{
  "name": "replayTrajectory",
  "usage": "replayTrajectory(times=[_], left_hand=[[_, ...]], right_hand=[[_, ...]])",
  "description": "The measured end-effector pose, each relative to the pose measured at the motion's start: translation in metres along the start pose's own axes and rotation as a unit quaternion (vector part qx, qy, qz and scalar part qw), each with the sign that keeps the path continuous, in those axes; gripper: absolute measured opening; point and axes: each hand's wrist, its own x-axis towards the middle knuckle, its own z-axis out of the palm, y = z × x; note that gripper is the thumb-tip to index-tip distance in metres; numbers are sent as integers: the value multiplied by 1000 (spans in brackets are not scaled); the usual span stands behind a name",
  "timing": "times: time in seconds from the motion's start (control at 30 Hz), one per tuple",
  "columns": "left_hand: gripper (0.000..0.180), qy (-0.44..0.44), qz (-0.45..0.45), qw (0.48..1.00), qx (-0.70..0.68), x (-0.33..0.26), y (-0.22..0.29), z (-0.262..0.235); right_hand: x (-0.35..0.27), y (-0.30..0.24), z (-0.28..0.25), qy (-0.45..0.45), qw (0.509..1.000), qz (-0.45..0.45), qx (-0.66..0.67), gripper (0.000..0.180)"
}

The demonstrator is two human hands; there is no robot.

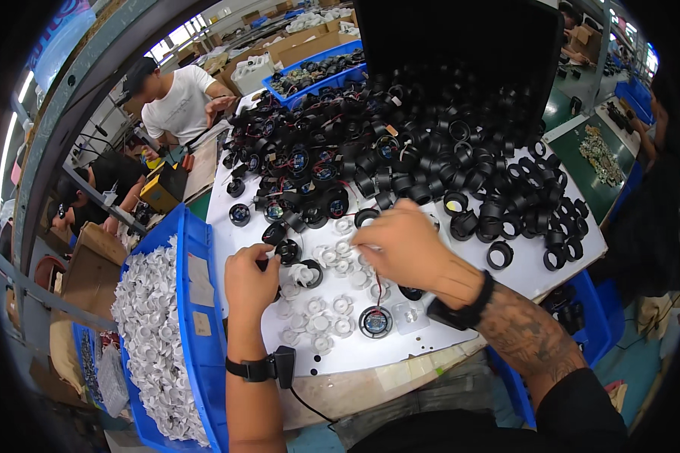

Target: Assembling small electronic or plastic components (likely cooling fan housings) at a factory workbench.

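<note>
My left hand (251,281) is closed, thumb and fingers pinching a black round housing (287,251) at its edge. Just beside it, another black ring lies with a white plastic piece (304,274) on it. My right hand (404,245) reaches over the middle of the table with its fingertips pinched together, at the small white round plastic pieces (343,305). What sits in that pinch, if anything, is too small to tell. Below the right hand lies a black round unit with a blue circuit board (375,322) and red wires. A clear square piece (409,318) is beside it.
Black rings (499,255) and wired housings (295,158) heap across the far side of the white table (340,361). To the left, a blue bin (208,332) holds many white plastic parts. Another blue tray (276,90) stands behind the heap. A person in a white shirt (180,102) sits far left.
</note>
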Motion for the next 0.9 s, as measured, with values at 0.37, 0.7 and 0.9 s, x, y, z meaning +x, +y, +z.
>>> replayTrajectory(times=[0.37, 0.7, 0.9], left_hand=[[53, -94, -21, 994, 53, 20, 9, 17], [59, -134, -109, 985, -5, 29, 23, 28], [68, -157, -85, 978, 110, 35, 24, 40]], right_hand=[[26, -4, 70, -123, 990, 62, -7, 19], [-16, -25, -17, -23, 911, 272, 308, 31], [-29, -37, -12, 35, 917, 243, 313, 36]])
